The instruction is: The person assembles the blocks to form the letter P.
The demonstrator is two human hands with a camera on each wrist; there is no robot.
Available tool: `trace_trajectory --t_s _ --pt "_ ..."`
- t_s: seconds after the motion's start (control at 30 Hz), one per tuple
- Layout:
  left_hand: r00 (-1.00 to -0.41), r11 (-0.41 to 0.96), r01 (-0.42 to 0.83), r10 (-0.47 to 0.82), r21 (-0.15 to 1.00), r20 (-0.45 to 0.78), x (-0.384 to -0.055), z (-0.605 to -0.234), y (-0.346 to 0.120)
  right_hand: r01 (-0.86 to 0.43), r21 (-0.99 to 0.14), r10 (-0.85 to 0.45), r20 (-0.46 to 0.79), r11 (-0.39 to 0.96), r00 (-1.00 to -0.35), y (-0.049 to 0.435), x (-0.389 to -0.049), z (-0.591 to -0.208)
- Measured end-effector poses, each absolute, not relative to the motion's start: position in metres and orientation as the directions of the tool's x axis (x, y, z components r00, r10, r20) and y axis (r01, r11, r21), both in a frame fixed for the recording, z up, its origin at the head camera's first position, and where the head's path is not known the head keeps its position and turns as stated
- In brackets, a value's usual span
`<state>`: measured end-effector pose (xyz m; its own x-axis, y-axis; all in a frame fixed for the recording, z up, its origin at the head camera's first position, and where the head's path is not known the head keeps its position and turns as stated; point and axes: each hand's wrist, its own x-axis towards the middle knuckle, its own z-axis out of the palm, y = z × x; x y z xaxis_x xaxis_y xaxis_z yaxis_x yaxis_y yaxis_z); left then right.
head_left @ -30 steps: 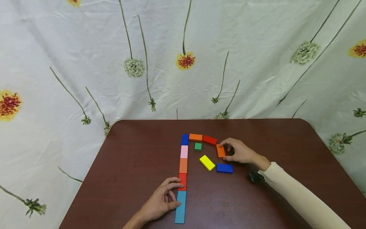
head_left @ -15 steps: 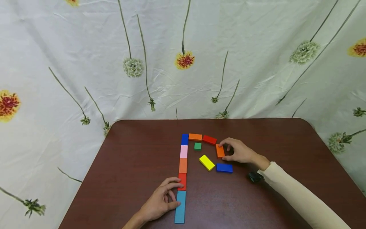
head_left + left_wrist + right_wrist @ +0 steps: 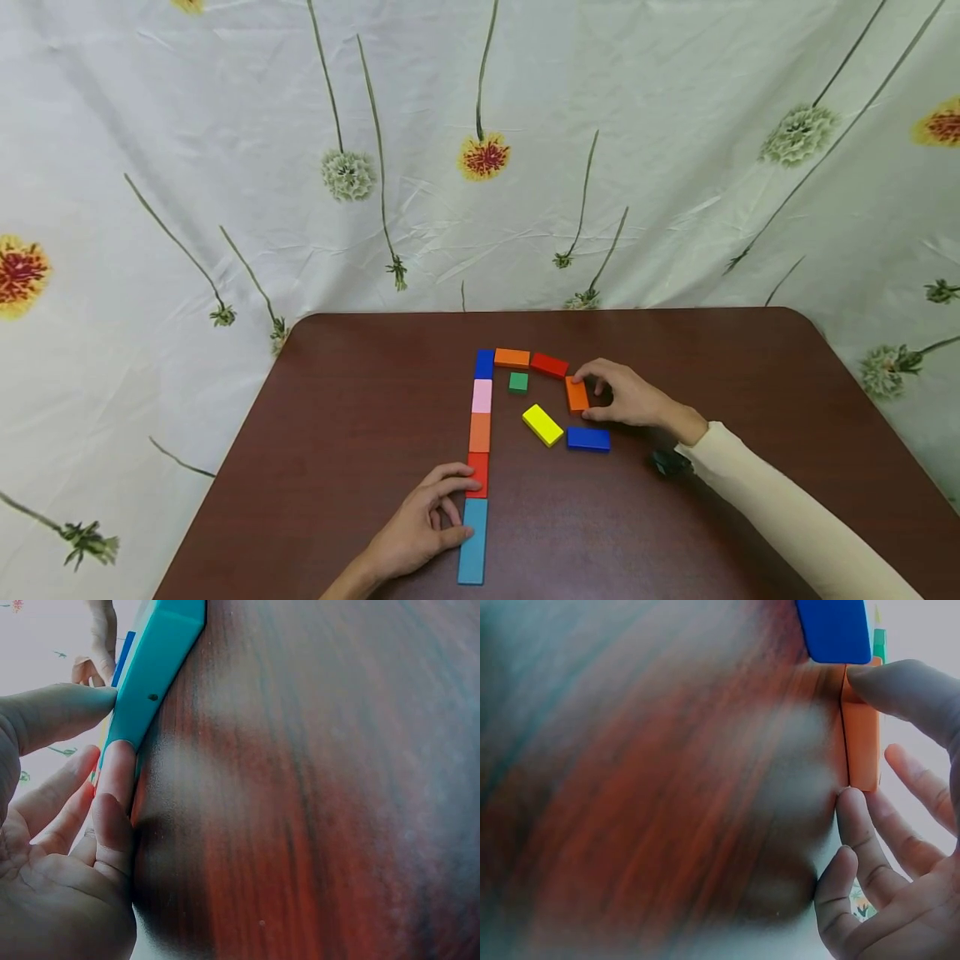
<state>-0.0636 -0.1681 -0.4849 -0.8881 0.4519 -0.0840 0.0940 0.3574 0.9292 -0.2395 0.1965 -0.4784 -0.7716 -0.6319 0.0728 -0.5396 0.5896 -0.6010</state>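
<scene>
A straight row of wooden blocks runs away from the near side of the table: teal (image 3: 474,554), red (image 3: 482,467), orange-red (image 3: 480,432), pink (image 3: 482,396) and dark blue (image 3: 484,364). My left hand (image 3: 420,527) lies along its left side, thumb on the teal block, fingertips on the red one, fingers relaxed. From the row's far end an orange block (image 3: 512,357) and a red block (image 3: 550,364) lead right. My right hand (image 3: 637,398) pinches an orange block (image 3: 577,397) between thumb and fingers; in the right wrist view this orange block (image 3: 862,746) rests on the table.
Inside the curve lie a small green block (image 3: 518,382) and a tilted yellow block (image 3: 542,425). A blue block (image 3: 588,439) lies just nearer than the pinched one. Behind the brown table (image 3: 360,417) hangs a floral cloth (image 3: 420,208).
</scene>
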Motion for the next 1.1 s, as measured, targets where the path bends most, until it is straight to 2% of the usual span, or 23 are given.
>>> trace_trajectory --t_s 0.4,0.73,1.1 --pt "-0.890 0.345 0.098 0.450 0.933 -0.073 -0.063 -0.485 -0.167 -0.548 -0.590 -0.618 0.102 0.594 -0.780 0.200 -0.238 -0.468" --pt "-0.890 0.347 0.101 0.450 0.932 -0.071 -0.063 -0.485 -0.168 -0.536 -0.572 -0.636 0.031 0.621 -0.771 0.199 -0.239 -0.469" --pt "-0.891 0.353 0.105 0.448 0.930 -0.070 -0.063 -0.483 -0.168 -0.546 -0.573 -0.635 0.056 0.612 -0.770 0.198 -0.237 -0.472"
